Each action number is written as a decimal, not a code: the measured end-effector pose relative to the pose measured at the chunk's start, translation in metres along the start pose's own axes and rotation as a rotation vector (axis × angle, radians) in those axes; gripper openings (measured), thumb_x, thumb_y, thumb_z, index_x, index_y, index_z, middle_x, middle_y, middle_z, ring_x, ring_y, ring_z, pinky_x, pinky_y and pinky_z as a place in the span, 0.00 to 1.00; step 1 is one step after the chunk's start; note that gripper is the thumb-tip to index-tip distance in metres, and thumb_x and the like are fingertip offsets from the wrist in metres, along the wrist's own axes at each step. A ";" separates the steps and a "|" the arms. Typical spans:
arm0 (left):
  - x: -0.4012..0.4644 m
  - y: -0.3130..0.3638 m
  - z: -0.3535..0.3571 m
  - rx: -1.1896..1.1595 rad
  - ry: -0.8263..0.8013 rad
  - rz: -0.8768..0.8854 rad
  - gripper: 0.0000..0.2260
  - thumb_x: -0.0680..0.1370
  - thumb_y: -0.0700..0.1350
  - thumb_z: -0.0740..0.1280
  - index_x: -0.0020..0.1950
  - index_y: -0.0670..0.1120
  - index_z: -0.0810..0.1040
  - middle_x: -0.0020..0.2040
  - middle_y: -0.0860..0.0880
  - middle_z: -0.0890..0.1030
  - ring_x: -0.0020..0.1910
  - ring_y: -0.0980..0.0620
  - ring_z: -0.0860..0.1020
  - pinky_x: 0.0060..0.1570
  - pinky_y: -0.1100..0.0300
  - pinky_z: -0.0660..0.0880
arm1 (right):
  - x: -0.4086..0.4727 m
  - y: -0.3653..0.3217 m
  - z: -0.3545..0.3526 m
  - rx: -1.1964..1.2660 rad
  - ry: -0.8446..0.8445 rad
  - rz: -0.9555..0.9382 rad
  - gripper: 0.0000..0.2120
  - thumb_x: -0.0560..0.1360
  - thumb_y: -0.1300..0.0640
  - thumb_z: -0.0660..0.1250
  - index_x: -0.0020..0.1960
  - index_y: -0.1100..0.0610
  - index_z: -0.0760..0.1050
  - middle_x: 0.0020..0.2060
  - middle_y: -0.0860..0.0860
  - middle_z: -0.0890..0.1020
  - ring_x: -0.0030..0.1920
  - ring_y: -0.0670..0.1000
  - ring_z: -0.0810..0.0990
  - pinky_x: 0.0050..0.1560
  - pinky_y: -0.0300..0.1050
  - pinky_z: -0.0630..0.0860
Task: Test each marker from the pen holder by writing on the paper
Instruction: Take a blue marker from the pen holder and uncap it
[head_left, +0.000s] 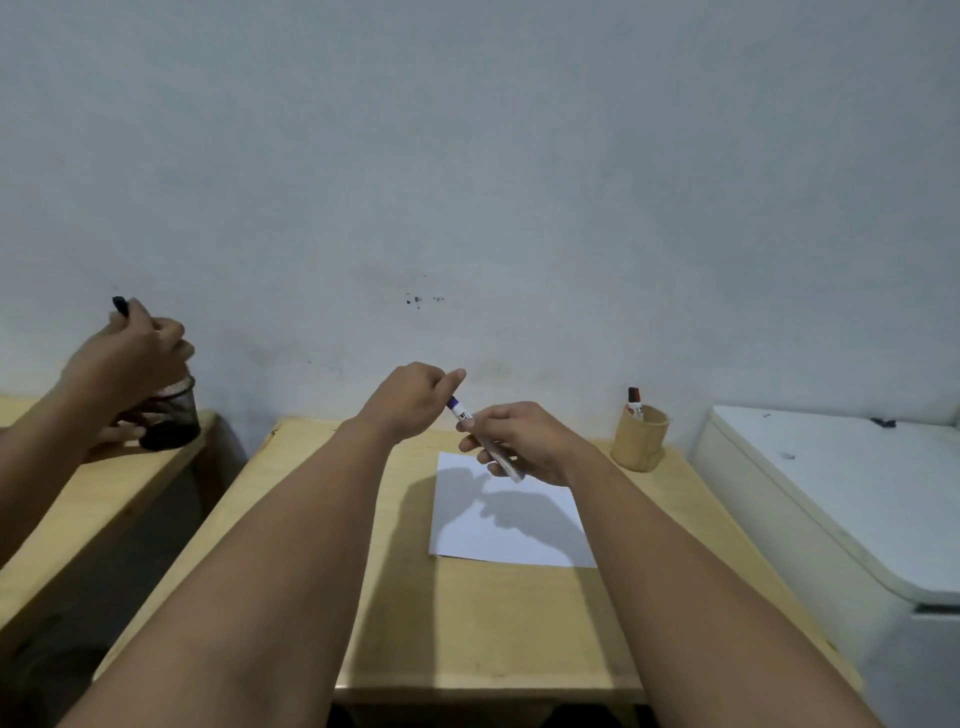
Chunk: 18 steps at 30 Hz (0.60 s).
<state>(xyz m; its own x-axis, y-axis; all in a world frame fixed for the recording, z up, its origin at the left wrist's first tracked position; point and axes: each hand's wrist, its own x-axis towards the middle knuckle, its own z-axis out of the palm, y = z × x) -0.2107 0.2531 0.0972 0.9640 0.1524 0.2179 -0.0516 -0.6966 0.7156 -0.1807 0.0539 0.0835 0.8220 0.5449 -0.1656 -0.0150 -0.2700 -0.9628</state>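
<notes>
I hold a white marker (467, 420) with a purple end slanted above the top edge of the white paper (511, 530). My right hand (524, 441) grips its barrel. My left hand (415, 400) pinches the purple cap end with thumb and forefinger. The paper lies flat on the wooden desk (467, 623), with the shadows of both hands across it, and I see no marks on it. A tan round pen holder (641, 441) stands at the desk's back right with one red-capped marker (634, 401) upright in it.
On a second wooden desk to the left, another person's hand (130, 353) holds a black marker over a black mesh cup (174, 415). A white cabinet (841, 499) stands against the desk's right side. A pale wall rises just behind the desks.
</notes>
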 end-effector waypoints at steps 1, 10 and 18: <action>0.000 -0.001 -0.002 -0.005 -0.010 -0.012 0.27 0.84 0.61 0.59 0.35 0.43 0.75 0.31 0.48 0.74 0.33 0.42 0.76 0.46 0.43 0.81 | 0.001 0.002 -0.001 0.006 0.016 -0.013 0.15 0.81 0.52 0.75 0.62 0.62 0.85 0.45 0.53 0.89 0.37 0.49 0.80 0.42 0.44 0.78; 0.020 -0.028 -0.052 -0.031 0.236 -0.114 0.21 0.85 0.51 0.59 0.37 0.43 0.80 0.41 0.45 0.83 0.33 0.40 0.80 0.38 0.54 0.76 | -0.013 0.070 -0.050 0.044 0.151 0.104 0.09 0.79 0.56 0.77 0.54 0.63 0.88 0.44 0.55 0.88 0.37 0.51 0.76 0.35 0.44 0.74; 0.025 -0.077 -0.013 0.688 0.095 -0.030 0.26 0.85 0.62 0.51 0.44 0.47 0.81 0.47 0.45 0.84 0.49 0.40 0.82 0.46 0.52 0.74 | 0.007 0.082 -0.057 0.253 0.350 0.044 0.13 0.84 0.68 0.65 0.63 0.52 0.75 0.50 0.62 0.87 0.37 0.55 0.81 0.39 0.50 0.82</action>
<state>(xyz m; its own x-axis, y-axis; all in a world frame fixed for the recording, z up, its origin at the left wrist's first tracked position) -0.1855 0.3194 0.0561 0.9337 0.2174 0.2846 0.1821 -0.9725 0.1453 -0.1433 -0.0095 0.0152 0.9603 0.2232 -0.1674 -0.1578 -0.0605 -0.9856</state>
